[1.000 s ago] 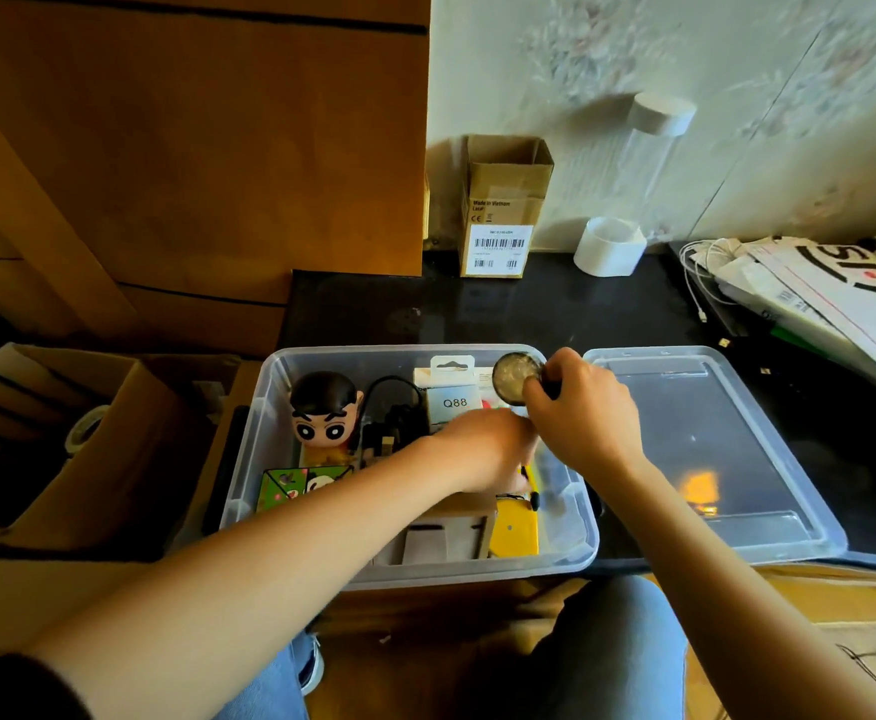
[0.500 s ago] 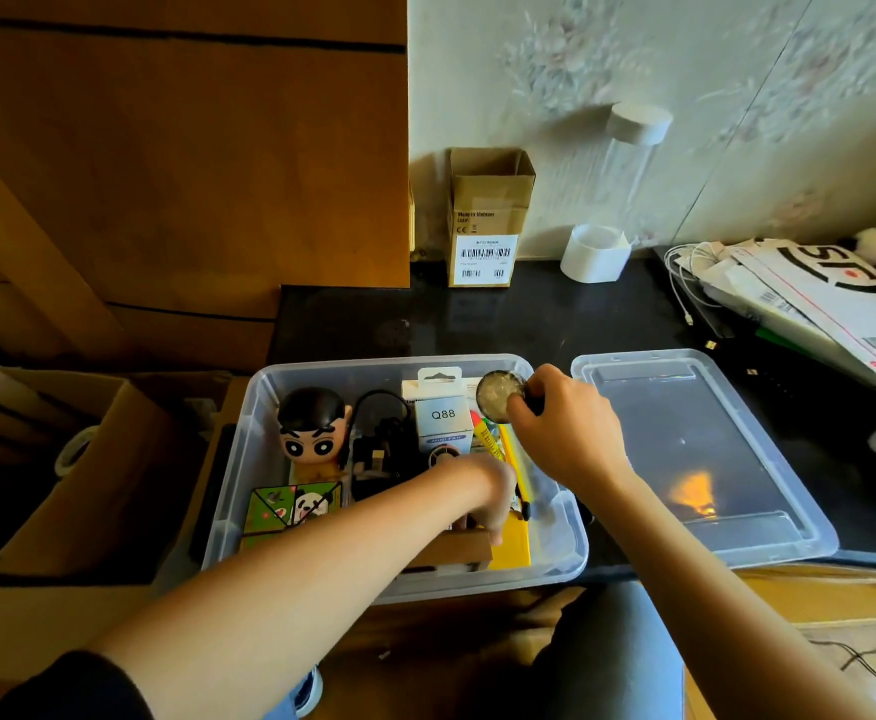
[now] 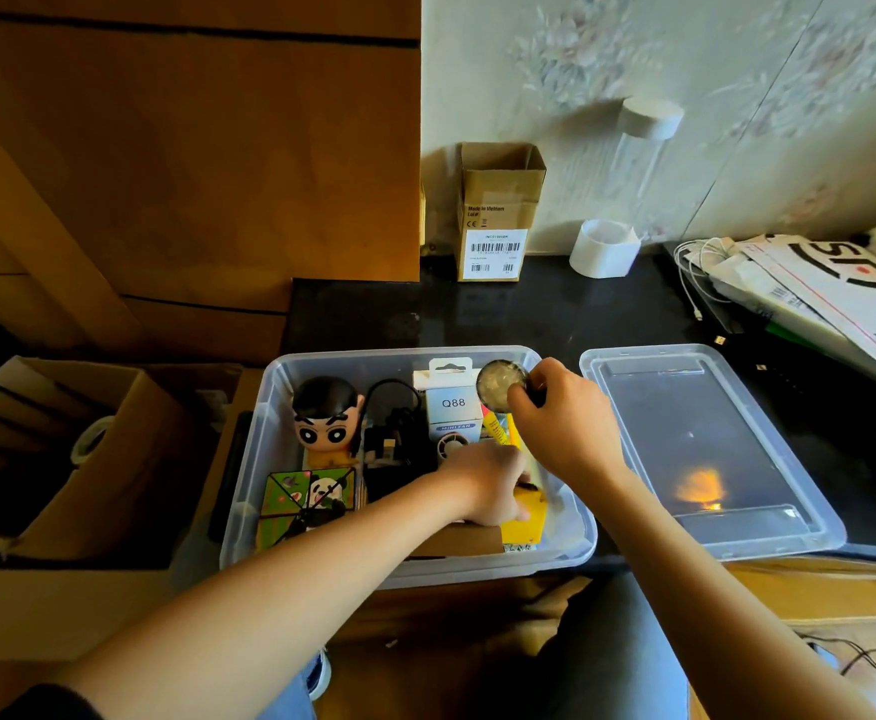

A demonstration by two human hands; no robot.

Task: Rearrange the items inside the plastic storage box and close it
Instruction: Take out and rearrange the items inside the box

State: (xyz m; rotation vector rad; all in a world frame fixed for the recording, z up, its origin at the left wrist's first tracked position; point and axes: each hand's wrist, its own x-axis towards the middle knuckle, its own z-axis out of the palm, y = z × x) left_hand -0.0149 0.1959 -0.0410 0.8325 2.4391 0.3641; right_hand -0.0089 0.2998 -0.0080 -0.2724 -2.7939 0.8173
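Note:
The clear plastic storage box (image 3: 279, 407) stands open on the dark table edge. Inside are a cartoon figure head (image 3: 327, 415), a panda-print cube (image 3: 311, 498), a black charger with cable (image 3: 394, 439), a white Q88 mini fan box (image 3: 451, 402), yellow pens (image 3: 495, 426) and a yellow box (image 3: 526, 519). My right hand (image 3: 565, 423) grips a small round jar (image 3: 498, 383) at the box's far right corner. My left hand (image 3: 487, 485) reaches down into the box and holds something by the yellow box; its fingers are hidden. The clear lid (image 3: 706, 449) lies flat to the right.
A small cardboard box (image 3: 498, 210), a white cup (image 3: 604, 249) and a tall clear tube (image 3: 638, 148) stand against the wall. Papers and white cables (image 3: 810, 288) pile at the right. An open cardboard carton (image 3: 87, 459) sits left of the storage box.
My left hand has sunk deeper toward the box's front right, onto the yellow box. My right hand still holds the round jar at the far right corner.

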